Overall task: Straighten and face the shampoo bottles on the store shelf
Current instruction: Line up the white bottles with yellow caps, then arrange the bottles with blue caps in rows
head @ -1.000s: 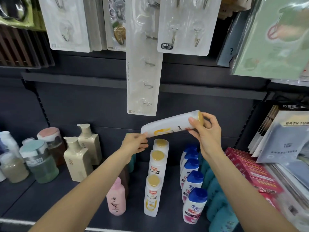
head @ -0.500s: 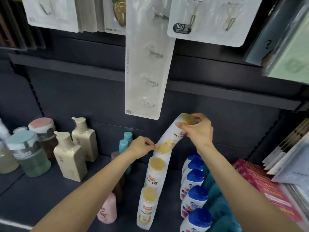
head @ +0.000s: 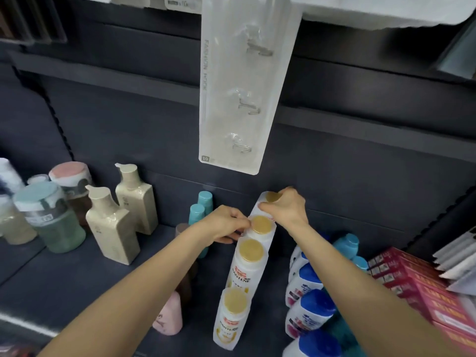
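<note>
The right hand [head: 286,211] curls its grip over the gold cap end of the rearmost white shampoo bottle [head: 265,199], fingers wrapped round the top, holding it at the back of the shelf [head: 64,274] close to the dark rear panel. The left hand [head: 226,224] pinches the next bottle [head: 261,225] in the row just below its gold cap, thumb and fingers curled on its left side. These two bottles stand one behind the other, touching or nearly so. In front of them two more white gold-capped bottles [head: 247,266] run in a single file toward the shelf's front edge, labels facing forward.

To the right of this file stands a row of white bottles with blue caps [head: 309,315], and beyond them red boxes [head: 412,287]. To the left are teal-capped bottles [head: 201,207], a pink bottle [head: 168,318], two cream pump bottles [head: 113,228] and round jars [head: 49,217] near the shelf's left end. A clear pack of hooks [head: 239,86] hangs above.
</note>
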